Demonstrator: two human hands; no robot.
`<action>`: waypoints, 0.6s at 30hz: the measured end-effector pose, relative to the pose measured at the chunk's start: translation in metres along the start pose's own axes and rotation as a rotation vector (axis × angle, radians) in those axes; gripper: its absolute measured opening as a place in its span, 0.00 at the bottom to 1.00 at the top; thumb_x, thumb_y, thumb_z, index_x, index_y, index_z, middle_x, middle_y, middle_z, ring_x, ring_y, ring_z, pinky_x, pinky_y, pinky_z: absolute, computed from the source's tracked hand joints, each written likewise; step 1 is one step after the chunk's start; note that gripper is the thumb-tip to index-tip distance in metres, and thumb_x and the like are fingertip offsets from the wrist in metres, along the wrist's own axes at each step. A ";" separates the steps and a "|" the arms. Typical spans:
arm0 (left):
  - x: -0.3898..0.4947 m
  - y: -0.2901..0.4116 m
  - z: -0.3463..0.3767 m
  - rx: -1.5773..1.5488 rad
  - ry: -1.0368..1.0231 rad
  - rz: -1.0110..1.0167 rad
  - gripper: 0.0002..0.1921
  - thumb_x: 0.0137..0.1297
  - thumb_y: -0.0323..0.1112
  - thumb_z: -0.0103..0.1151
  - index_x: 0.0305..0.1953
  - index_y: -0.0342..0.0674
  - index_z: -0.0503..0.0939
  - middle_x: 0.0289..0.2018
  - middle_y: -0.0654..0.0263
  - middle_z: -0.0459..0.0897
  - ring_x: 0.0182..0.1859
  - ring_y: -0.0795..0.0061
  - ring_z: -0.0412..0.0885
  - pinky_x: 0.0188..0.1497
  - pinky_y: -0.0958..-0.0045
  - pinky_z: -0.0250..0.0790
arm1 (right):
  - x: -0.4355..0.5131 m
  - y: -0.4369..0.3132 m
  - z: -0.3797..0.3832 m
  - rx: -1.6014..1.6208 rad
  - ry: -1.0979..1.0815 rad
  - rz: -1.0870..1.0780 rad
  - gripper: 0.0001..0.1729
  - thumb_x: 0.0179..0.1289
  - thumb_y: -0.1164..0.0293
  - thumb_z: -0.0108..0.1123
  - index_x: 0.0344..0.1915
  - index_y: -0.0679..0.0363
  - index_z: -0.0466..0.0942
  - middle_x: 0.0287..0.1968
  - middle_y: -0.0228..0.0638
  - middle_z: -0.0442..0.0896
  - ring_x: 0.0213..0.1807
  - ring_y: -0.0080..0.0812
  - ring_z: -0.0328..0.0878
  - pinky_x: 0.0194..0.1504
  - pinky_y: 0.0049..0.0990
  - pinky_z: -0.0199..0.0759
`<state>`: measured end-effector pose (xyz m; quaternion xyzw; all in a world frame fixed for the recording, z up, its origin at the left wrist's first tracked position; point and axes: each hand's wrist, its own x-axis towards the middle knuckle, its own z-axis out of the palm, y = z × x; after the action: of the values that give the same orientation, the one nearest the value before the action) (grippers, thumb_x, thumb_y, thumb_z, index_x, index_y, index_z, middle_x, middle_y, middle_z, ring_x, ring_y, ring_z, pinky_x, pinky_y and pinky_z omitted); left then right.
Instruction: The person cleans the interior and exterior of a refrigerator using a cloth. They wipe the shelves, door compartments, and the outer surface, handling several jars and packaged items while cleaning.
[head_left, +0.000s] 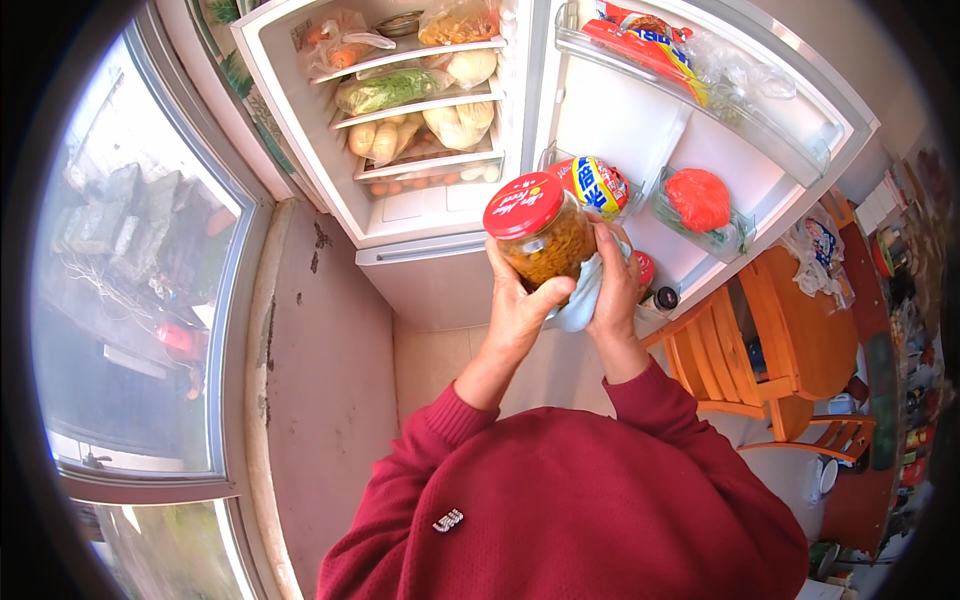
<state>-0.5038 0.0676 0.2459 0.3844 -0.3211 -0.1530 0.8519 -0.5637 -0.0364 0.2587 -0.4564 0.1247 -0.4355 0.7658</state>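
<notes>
Between my two hands is a glass jar (546, 251) with a red lid (523, 205), filled with a yellow-brown food. It is tilted, its lid towards the upper left. My left hand (517, 296) grips the jar's left side, the thumb across its front. On the other side my right hand (613, 289) presses a light blue cloth (581, 300) against the glass; the cloth covers part of the jar's lower right. Both hands are in front of an open refrigerator (431, 244), near the inner shelves of its door (611, 97).
Bagged vegetables (394, 90) and other bagged food fill the refrigerator shelves. Its door racks hold food packets (592, 184), a red bag (697, 199) and a black-capped jar (664, 299). A wall and a window (142, 262) stand at left; a wooden table (806, 322) and chairs (705, 349) at right.
</notes>
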 end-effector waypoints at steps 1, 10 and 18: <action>0.000 0.000 0.006 0.008 0.059 0.003 0.52 0.60 0.43 0.77 0.77 0.39 0.51 0.69 0.57 0.68 0.71 0.64 0.68 0.74 0.60 0.61 | -0.002 -0.003 0.003 -0.133 -0.001 -0.117 0.15 0.77 0.67 0.56 0.54 0.65 0.82 0.51 0.34 0.84 0.52 0.27 0.78 0.58 0.29 0.72; 0.012 0.007 0.031 -0.592 0.145 -0.276 0.37 0.70 0.52 0.65 0.71 0.40 0.65 0.65 0.60 0.74 0.69 0.64 0.71 0.75 0.59 0.62 | 0.023 -0.012 0.010 0.339 0.129 0.104 0.28 0.78 0.49 0.48 0.47 0.64 0.82 0.44 0.38 0.84 0.47 0.33 0.80 0.55 0.33 0.74; 0.003 -0.013 0.014 -0.326 0.206 -0.175 0.42 0.65 0.59 0.68 0.71 0.39 0.64 0.62 0.61 0.75 0.66 0.66 0.73 0.71 0.61 0.64 | -0.019 -0.012 0.031 0.536 0.130 0.373 0.30 0.79 0.44 0.45 0.63 0.57 0.75 0.58 0.36 0.83 0.59 0.38 0.81 0.65 0.38 0.72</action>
<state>-0.5114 0.0494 0.2440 0.2817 -0.1685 -0.2363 0.9146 -0.5633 -0.0052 0.2817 -0.1795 0.1355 -0.3335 0.9156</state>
